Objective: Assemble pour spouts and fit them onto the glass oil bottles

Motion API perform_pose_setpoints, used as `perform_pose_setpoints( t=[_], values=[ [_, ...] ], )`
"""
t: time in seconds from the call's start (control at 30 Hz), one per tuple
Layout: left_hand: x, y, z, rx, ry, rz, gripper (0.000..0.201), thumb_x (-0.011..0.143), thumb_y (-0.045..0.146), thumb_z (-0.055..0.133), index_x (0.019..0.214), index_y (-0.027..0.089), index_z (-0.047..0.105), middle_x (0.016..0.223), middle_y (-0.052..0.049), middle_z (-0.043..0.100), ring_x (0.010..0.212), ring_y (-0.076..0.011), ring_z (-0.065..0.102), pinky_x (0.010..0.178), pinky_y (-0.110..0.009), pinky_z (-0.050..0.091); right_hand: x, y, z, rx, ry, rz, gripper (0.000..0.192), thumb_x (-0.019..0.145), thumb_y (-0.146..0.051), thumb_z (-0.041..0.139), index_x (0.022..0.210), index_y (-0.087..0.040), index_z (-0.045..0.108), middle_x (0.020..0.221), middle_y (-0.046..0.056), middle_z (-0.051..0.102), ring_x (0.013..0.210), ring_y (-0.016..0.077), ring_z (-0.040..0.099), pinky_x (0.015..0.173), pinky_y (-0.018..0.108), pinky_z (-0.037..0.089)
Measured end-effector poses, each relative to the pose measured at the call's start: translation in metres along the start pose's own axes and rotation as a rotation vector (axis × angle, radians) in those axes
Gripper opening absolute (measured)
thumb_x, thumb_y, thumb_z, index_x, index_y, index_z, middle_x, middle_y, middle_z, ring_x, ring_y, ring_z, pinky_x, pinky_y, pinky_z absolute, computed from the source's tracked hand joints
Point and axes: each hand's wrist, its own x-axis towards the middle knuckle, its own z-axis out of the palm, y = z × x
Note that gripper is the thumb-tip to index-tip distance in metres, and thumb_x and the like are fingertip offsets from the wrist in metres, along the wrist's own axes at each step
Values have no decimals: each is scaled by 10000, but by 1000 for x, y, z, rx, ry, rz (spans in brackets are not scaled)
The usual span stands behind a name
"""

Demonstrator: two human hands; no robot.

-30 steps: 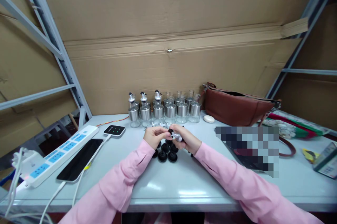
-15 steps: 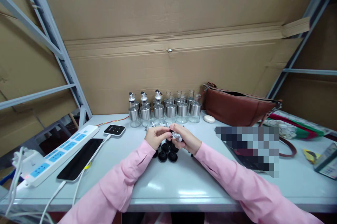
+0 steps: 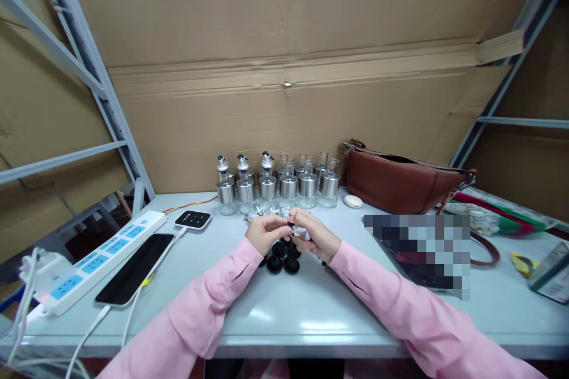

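Above the black caps (image 3: pixel 274 264) on the table (image 3: pixel 347 314), the right hand (image 3: pixel 319 234) grips a small silvery piece (image 3: pixel 301 233) while the left hand (image 3: pixel 265 232) pinches one end (fingers hide much of it), before the glass bottles (image 3: pixel 288 187).

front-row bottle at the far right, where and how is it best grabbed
Probably around the steel band, from the near side: the bottle stands upright, the band is its wide, straight-sided middle, and nothing covers it there. A neighbouring bottle stands close on its left, the brown bag on its right.
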Motion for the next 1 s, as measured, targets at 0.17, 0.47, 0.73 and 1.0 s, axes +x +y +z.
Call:
perform_pose_setpoints(
  t=[0.17, 0.47, 0.73, 1.0],
  values=[
    [0, -1, 0, 60, -11, 35, 382, 630, 454, 713, 772, 104, 656, 604, -21, 635, 488, -112, 567, 583, -257, 499, 3, 0, -3, 97, -70, 95, 236, 665, -381, 536, 655, -182, 410, 452, -36, 534, 248, -3, 205, 290, 132, 111],
    [-10, 3, 1, 446, -44, 245, 447, 720, 200, 621, 1161, 211, 555, 826, -8, 646, 587, -106, 607, 625, -221, 508, 7, -3, -7, 331, -86, 257, 368, 835, -419, 404, 621, -131, 485, 462, -14, 499, 278, -19, 180, 293, 105, 104],
    [-8, 2, -1, 426, -12, 203, 400, 735, 201, 615, 1129, 169, 553, 776, -12, 665, 517, -111, 621, 583, -220, 508, 9, 1, -8, 331, -101, 252, 342, 849, -379, 371, 628, -142, 478, 448, -17, 498, 274, 0, 233, 298, 105, 130],
    [-6, 1, -2, 421, -25, 233, 345, 745, 201, 607, 1087, 172, 577, 776, -17, 685, 518, -108, 622, 594, -229, 522, 7, -1, -6, 262, -96, 224, 338, 828, -386, 377, 622, -141, 488, 456, 6, 519, 278, 6, 246, 301, 112, 136]
  ],
)
